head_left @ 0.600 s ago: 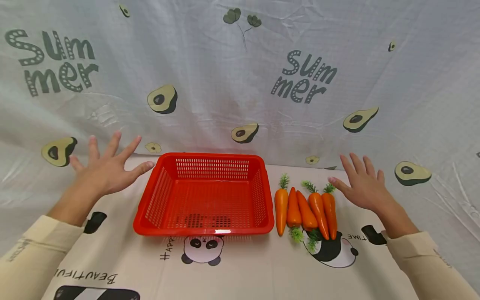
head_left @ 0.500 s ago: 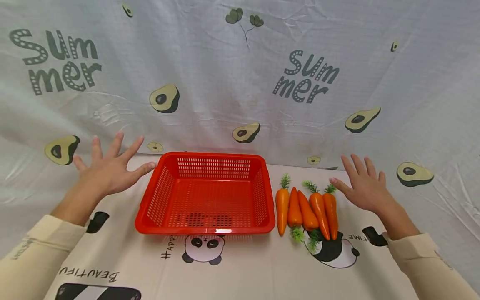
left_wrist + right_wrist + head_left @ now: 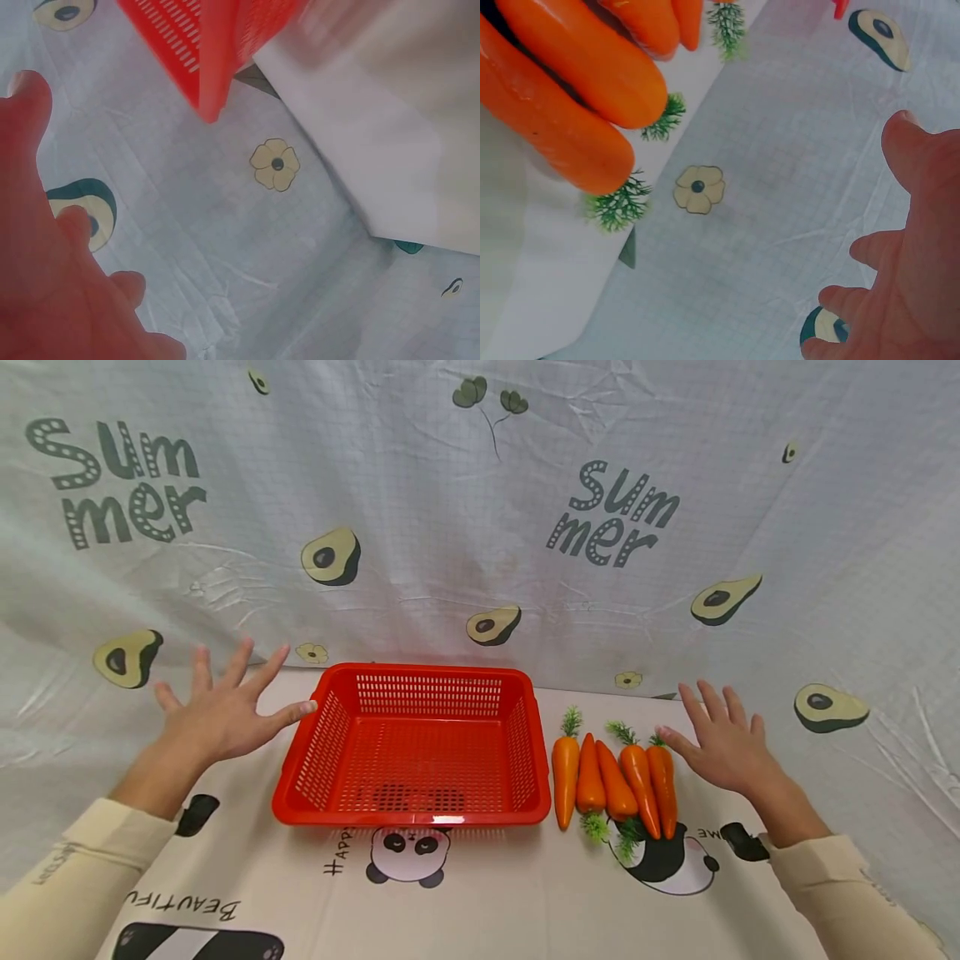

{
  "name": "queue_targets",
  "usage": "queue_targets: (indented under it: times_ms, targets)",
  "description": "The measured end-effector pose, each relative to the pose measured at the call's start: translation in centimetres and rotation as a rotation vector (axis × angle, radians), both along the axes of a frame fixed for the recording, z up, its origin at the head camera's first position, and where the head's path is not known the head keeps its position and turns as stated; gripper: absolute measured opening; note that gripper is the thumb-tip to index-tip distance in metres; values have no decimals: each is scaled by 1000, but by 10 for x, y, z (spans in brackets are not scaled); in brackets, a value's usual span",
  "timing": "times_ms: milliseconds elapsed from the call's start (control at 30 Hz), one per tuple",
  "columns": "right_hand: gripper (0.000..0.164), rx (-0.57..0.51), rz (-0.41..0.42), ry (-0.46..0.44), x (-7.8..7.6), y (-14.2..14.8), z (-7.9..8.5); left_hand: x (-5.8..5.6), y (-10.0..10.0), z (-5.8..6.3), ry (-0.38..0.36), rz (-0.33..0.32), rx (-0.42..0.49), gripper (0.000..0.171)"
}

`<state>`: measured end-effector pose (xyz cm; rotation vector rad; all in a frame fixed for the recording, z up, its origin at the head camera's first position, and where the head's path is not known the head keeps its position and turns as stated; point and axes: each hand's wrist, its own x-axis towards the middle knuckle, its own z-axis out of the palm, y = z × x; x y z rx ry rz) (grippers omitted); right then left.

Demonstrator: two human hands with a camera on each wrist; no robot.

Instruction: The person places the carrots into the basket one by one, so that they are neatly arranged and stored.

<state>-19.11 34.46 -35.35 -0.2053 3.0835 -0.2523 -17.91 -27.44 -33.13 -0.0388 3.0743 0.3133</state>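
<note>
A red plastic basket [image 3: 408, 820] with perforated walls stands on the table, nothing inside it. To its right lie several orange carrots [image 3: 635, 785] side by side, with green leafy tops at the far or near ends. My left hand [image 3: 221, 714] is spread wide at the basket's left, its thumb tip overlapping the rim in the head view. Fingers apart, my right hand [image 3: 727, 743] hovers just right of the carrots and holds nothing. In the right wrist view the carrots [image 3: 592, 67] lie to the left of the hand [image 3: 922, 262].
A pale tablecloth [image 3: 480, 910] with panda prints and lettering covers the table. Behind its far edge hangs a white curtain [image 3: 420, 510] printed with avocados and "summer".
Both hands have come slightly lower and nearer in the head view, fingers still spread. The basket and carrots stay in place; the head view has shifted a little.
</note>
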Motion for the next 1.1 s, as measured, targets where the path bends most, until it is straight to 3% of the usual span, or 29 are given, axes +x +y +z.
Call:
queue_targets:
  times_ms: [533, 1100]
  targets:
    - [92, 11, -10, -9, 8, 7, -23, -3, 3, -20, 24, -33, 10, 108]
    - [89, -30, 19, -2, 12, 15, -52, -1, 1, -34, -9, -59, -4, 105]
